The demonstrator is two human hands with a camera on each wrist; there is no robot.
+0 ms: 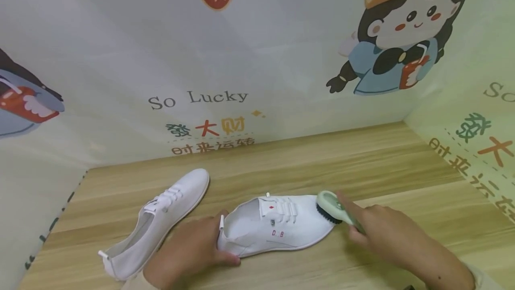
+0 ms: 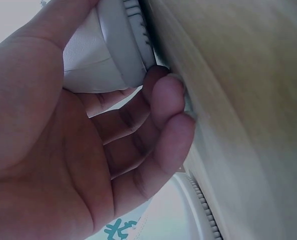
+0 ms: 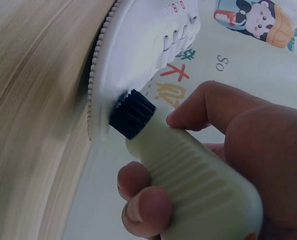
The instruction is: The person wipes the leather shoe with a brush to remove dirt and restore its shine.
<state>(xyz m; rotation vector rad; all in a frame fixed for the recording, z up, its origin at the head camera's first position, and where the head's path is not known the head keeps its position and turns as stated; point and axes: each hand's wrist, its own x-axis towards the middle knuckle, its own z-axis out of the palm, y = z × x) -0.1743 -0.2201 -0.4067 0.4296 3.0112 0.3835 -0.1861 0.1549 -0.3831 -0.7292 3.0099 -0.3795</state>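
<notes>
A white lace-up shoe [image 1: 293,229] with small red letters on its side lies sole down, toe pointing right. My left hand [image 1: 193,245] grips it at the heel, thumb on the near side; in the left wrist view the heel [image 2: 88,65] sits between thumb and curled fingers. My right hand [image 1: 390,232] holds a pale green shoe brush [image 1: 330,203] by its handle. Its dark bristles [image 3: 132,114] touch the toe in the right wrist view. Left of my left hand lies the second white shoe [image 1: 177,205], toe pointing away to the upper right.
Both shoes lie on a wood-grain tabletop [image 1: 374,165]. A pale printed sheet [image 1: 281,66] with cartoon figures and lettering rises behind the table, and similar printed walls stand at the left and right [image 1: 474,147].
</notes>
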